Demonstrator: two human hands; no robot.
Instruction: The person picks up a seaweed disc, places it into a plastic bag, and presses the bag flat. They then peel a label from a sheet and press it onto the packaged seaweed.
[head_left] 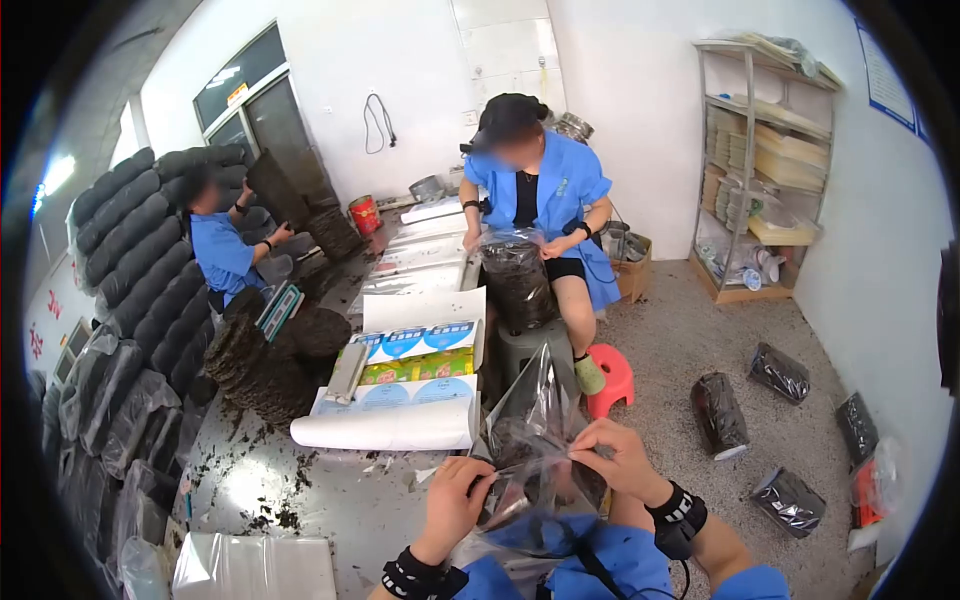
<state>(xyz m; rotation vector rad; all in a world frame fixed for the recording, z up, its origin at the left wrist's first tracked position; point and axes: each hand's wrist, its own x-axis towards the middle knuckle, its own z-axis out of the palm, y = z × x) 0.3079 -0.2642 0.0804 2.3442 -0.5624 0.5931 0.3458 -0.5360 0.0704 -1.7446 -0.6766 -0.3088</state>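
my left hand [455,508], at 8 o'clock, has thumb and finger pinched shut on a fold of film; my right hand [618,458], at 3 o'clock, pinches another fold between thumb and fingertips, with no gap that i can see; the clear bag [538,395] that both of us grip sits over my lap, beside the table [240,475]; something dark shows through its film, but glare and creases keep me from telling what it is; its long axis runs from 6 o'clock, near my body, to a pointed peak of film at 12 o'clock, and the film between my fingers is gathered and creased.

at 12 o'clock a seated co-worker [550,185] holds the top of a clear sack [517,285], upright and filled with dark, layered pieces; at 1 o'clock a cardboard box [632,283] holds metal things; at 11 o'clock stands a red bucket [365,215], its contents too small to tell; between 2 and 3 o'clock wrapped dark packs [718,415] lie on the floor [660,420], pointing various ways.
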